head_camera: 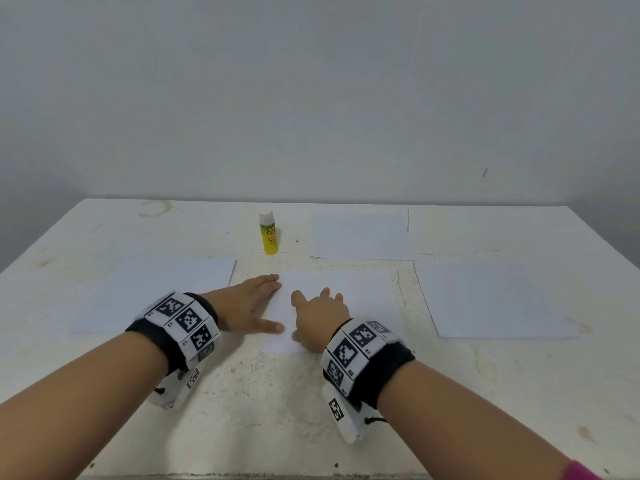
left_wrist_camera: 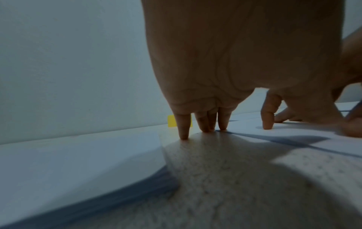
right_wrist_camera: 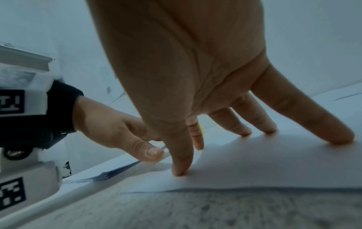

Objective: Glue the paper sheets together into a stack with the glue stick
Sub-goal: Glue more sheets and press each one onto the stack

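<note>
Head view: both hands are down on the centre paper sheet [head_camera: 346, 299], mid-frame on the worn white table [head_camera: 277, 393]. Left hand [head_camera: 247, 304] lies flat at the sheet's left edge, fingers straight and together, thumb out toward the right hand; nothing grasped. Left wrist view has its fingertips [left_wrist_camera: 183, 136] touching the table right at the paper edge. Right hand [head_camera: 320, 318] sits on the sheet just right of the left hand, fingers spread. Right wrist view confirms: fingertips [right_wrist_camera: 179, 170] press straight down on the paper, no curl, no pinch.

Glue stick [head_camera: 269, 233] stands upright, capped, yellow-green label, upper centre of the table, well apart from both hands. In the left wrist view only a yellow sliver of it shows behind the fingers.

Other paper:
- left stack [head_camera: 156, 292], just beside the left hand; several layered sheets visible at its edge in the left wrist view
- far sheet [head_camera: 360, 233], right of the glue stick
- right sheet [head_camera: 498, 299], right side of frame

Plain grey wall [head_camera: 311, 91] behind the table. Marker-tagged wristbands [head_camera: 183, 323] on both wrists.
</note>
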A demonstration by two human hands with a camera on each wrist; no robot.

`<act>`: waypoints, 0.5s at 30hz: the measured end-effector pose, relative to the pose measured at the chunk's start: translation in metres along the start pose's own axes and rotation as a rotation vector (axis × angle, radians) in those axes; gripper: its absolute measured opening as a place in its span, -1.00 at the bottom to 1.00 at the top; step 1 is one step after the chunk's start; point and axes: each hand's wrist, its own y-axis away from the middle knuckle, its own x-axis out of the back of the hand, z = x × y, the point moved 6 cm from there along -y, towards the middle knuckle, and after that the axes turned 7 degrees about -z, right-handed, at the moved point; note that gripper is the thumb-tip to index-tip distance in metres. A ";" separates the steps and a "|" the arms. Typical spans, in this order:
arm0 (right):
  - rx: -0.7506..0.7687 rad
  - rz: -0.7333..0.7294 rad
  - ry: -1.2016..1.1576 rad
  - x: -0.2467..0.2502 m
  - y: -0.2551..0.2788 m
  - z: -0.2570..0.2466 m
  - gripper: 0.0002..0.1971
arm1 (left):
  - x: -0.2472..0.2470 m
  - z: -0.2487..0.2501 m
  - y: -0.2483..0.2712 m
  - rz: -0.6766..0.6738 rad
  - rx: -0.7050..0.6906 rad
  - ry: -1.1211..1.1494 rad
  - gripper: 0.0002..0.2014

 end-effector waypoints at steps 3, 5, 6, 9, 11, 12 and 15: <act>0.006 0.019 0.035 -0.002 -0.008 0.000 -0.49 | 0.000 0.003 0.000 0.042 0.001 -0.085 0.11; 0.005 0.018 0.055 -0.002 -0.010 0.000 -0.49 | 0.001 0.006 0.000 0.059 0.006 -0.125 0.08; -0.001 0.011 0.065 -0.002 -0.011 0.000 -0.47 | 0.001 0.007 0.000 0.049 0.013 -0.152 0.09; -0.045 -0.009 0.066 0.000 -0.014 0.000 -0.36 | -0.001 0.008 -0.001 -0.047 0.051 -0.246 0.27; -0.096 -0.003 0.058 0.004 -0.016 0.001 -0.29 | -0.001 0.009 -0.002 -0.087 0.072 -0.271 0.34; -0.100 0.019 0.071 0.007 -0.018 0.001 -0.25 | -0.001 0.009 -0.002 -0.087 0.075 -0.276 0.30; 0.061 0.044 0.105 0.012 -0.029 -0.004 -0.04 | 0.000 0.012 -0.003 -0.064 0.077 -0.259 0.18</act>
